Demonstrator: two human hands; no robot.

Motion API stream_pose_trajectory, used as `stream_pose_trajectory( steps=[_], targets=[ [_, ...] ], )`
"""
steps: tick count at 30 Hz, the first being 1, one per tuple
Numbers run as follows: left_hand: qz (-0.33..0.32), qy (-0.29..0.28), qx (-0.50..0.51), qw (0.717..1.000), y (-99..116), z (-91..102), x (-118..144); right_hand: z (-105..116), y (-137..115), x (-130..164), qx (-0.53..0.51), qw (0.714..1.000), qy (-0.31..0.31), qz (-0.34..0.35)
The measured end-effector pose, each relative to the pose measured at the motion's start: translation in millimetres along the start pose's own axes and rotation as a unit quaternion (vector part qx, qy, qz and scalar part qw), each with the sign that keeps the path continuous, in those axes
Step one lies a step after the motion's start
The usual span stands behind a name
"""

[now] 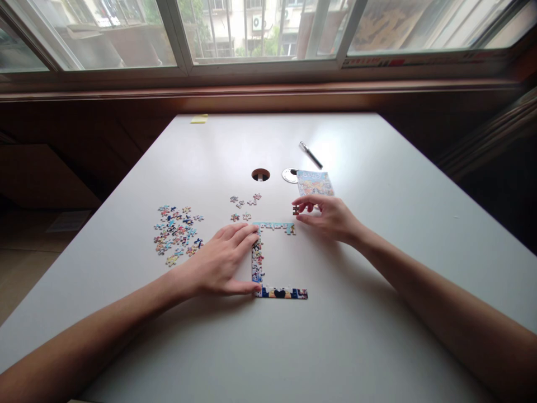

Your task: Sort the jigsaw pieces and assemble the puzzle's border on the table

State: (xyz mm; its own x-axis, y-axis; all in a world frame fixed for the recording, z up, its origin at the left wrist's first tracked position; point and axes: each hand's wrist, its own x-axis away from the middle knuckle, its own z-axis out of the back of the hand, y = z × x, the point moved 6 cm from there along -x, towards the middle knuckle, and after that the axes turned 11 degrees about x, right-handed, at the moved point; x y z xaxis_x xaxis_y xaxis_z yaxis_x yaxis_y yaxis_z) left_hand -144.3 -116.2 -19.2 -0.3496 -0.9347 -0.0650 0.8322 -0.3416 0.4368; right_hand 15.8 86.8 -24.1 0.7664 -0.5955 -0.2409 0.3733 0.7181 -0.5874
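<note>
Hands: left hand (224, 260) lies flat, fingers spread loosely, on the puzzle frame (268, 263), touching its left edge.
Right hand (329, 215): pinches a puzzle piece (296, 210) just above the frame's top right end.
Writing: none readable on the picture card (314, 183) beyond the frame.

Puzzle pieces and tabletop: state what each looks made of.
The small colourful jigsaw piece pinched in the right hand looks like printed cardboard: thin, flat, matte, with a brownish side showing. The white rectangular tabletop looks like smooth laminate, with a soft sheen from the window; its core is hidden.
</note>
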Motion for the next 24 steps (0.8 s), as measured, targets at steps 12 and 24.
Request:
stream_pose_trajectory(
  steps=[12,24],
  targets=[
    [0.003,-0.001,-0.003,1.000,-0.7,-0.2,0.2,0.2,-0.8,0.4,0.012,1.000,-0.004,0.001],
    [0.005,0.013,-0.004,1.000,-4.5,-5.1,-0.7,-5.0,-1.6,3.1,0.063,0.998,0.000,0.020]
  ],
)
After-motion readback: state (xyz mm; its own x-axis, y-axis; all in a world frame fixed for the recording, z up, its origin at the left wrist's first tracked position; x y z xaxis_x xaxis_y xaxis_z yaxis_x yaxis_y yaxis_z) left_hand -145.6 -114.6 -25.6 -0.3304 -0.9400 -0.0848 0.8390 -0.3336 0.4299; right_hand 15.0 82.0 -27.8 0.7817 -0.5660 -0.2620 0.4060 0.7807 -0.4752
